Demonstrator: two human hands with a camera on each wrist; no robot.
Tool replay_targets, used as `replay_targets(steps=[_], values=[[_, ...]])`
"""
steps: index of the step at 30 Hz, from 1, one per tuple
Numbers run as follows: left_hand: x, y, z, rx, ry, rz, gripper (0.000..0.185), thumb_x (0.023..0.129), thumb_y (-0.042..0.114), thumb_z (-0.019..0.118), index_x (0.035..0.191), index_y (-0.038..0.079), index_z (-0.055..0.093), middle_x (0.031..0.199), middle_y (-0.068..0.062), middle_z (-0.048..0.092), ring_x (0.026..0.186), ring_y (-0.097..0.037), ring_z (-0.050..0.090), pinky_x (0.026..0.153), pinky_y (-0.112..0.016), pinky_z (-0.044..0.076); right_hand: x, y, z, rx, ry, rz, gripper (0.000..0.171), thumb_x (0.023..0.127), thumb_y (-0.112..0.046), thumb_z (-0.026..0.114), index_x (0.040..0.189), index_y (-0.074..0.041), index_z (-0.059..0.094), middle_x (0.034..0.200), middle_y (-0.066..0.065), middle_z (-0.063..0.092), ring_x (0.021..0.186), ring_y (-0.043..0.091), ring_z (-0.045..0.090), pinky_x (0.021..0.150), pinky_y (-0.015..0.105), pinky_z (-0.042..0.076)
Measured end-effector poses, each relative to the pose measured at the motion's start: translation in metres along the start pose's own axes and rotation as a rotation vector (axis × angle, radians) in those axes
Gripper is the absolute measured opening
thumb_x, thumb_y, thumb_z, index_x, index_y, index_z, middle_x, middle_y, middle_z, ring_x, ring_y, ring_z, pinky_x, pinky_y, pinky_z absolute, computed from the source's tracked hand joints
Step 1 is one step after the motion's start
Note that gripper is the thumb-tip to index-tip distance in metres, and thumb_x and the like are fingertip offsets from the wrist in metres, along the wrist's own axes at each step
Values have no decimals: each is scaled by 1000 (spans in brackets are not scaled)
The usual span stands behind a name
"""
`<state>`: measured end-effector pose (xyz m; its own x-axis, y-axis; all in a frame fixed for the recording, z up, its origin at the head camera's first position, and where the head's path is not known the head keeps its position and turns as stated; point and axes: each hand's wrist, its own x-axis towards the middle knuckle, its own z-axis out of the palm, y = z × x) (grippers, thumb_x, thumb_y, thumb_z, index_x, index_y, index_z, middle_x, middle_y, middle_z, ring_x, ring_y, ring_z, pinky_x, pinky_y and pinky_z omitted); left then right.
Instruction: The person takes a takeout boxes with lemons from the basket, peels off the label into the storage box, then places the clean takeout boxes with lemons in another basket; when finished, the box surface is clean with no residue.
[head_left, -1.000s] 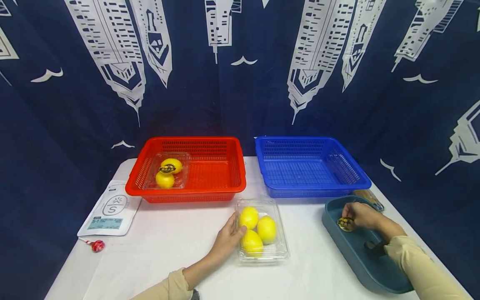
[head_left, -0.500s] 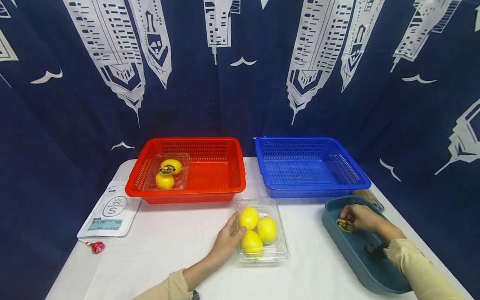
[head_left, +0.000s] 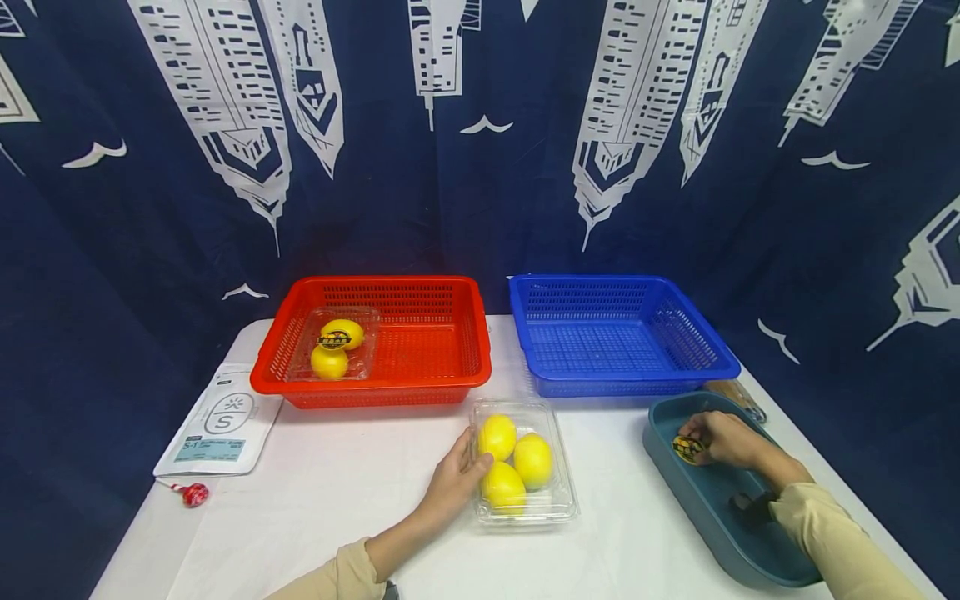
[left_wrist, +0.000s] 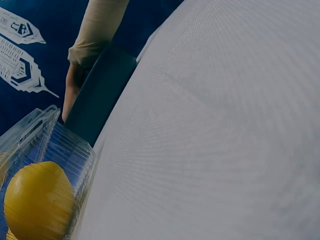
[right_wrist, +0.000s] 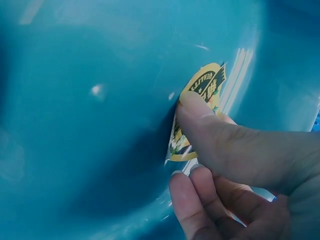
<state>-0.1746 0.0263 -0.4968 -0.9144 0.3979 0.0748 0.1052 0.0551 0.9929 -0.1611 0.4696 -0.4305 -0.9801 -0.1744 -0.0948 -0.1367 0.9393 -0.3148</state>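
In the head view my left hand (head_left: 454, 479) holds the left side of a clear plastic clamshell box (head_left: 558, 504), its thumb over the lid. Several yellow lemons (head_left: 533, 461) lie inside; one lemon (left_wrist: 40, 200) shows large through the ribbed wall in the left wrist view. Off to the right, my right hand (head_left: 727, 439) reaches into a deep teal tray (head_left: 693, 504). Between thumb and fingers it pinches a round yellow-and-black sticker (right_wrist: 205, 75), which looks bent and stands close over the tray's floor. The thumb covers part of its print.
A red basket (head_left: 450, 385) at the back left holds another lemon clamshell (head_left: 363, 362) bearing a similar sticker. Beside it stands a blue basket (head_left: 600, 387). A white pouch (head_left: 217, 421) and a red lollipop (head_left: 196, 495) lie at the left. Something dark (head_left: 750, 507) sits in the tray.
The sticker in my right hand has turned slightly, its face showing a little more to the head camera. My left hand and the clamshell box have stayed in place.
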Motion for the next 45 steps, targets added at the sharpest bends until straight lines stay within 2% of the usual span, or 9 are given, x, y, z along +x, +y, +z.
replay_targets(steps=[12, 21, 25, 30, 34, 39, 45], values=[[1, 0, 0, 16, 2, 3, 72, 97, 23, 55, 150, -11, 19, 158, -26, 20, 147, -40, 21, 117, -45, 23, -5, 2, 2, 12, 42, 18, 36, 61, -1, 83, 94, 2, 69, 85, 4, 68, 76, 12, 59, 62, 25, 48], [-1, -1, 1, 10, -3, -7, 72, 97, 24, 55, 150, -10, 19, 159, -25, 19, 147, -39, 20, 118, -45, 24, -6, 1, -1, 37, 15, 25, 39, 63, -3, 83, 98, 6, 67, 87, 8, 69, 78, 17, 62, 63, 27, 51], [-1, -1, 1, 13, -1, -3, 72, 97, 24, 55, 150, -10, 19, 159, -25, 19, 147, -39, 21, 118, -45, 23, -7, 2, -3, 32, 32, 36, 39, 66, -8, 83, 99, 5, 67, 87, 7, 69, 78, 16, 63, 64, 27, 51], [0, -2, 1, 27, 4, 3, 73, 98, 25, 55, 150, -10, 20, 158, -26, 20, 147, -39, 21, 118, -45, 24, -9, -1, -11, 45, 62, 37, 40, 72, -15, 81, 100, 8, 66, 89, 12, 70, 83, 24, 65, 66, 28, 52], [0, -2, 0, 37, 7, 4, 73, 98, 27, 55, 150, -11, 20, 158, -26, 21, 146, -40, 22, 118, -46, 24, -10, -9, -19, 72, 81, 30, 42, 76, -17, 80, 102, 12, 63, 92, 19, 70, 86, 30, 66, 69, 30, 53], [-1, -2, 0, 55, 23, -3, 72, 98, 30, 54, 150, -9, 23, 157, -25, 24, 146, -38, 25, 118, -47, 24, -11, -25, -28, 84, 131, 15, 45, 78, -18, 78, 105, 14, 63, 96, 22, 70, 88, 31, 67, 69, 26, 53], [0, -1, 1, 98, 50, -14, 69, 100, 33, 52, 150, -7, 26, 157, -22, 28, 145, -37, 28, 118, -47, 25, -13, -57, -39, 93, 175, -4, 49, 80, -21, 78, 110, 14, 62, 101, 21, 69, 89, 28, 66, 70, 23, 53]])
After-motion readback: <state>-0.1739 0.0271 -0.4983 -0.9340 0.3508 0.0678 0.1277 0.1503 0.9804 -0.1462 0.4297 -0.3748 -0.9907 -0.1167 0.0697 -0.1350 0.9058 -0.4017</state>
